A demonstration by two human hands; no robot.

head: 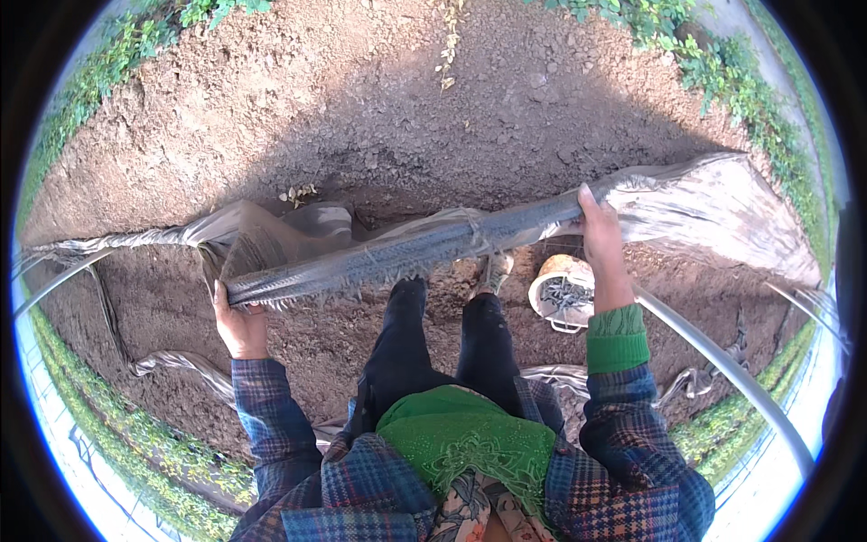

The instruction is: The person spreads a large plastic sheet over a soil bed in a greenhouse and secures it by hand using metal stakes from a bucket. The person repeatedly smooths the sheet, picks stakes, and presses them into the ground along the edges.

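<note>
A long strip of worn, greyish mesh or woven sheeting (406, 251) stretches across the view in front of my legs, its lower edge frayed. My left hand (240, 325) grips its left end, thumb on top. Farther right and higher, my right hand (599, 223) holds the same strip along its upper edge. Between the hands the sheeting hangs taut in a slanting band, rising to the right. A loose fold bulges near its left part. Beyond my right hand it widens into a pale, dirt-streaked sheet (711, 210) running down to the ground.
A dirty white bucket (565, 295) holding small dark pieces stands under my right forearm. Curved metal hoops arch at the left (64, 281) and the right (731, 379). Crumpled sheeting (186, 366) lies on bare soil (406, 101). Green plants (738, 74) line the sides.
</note>
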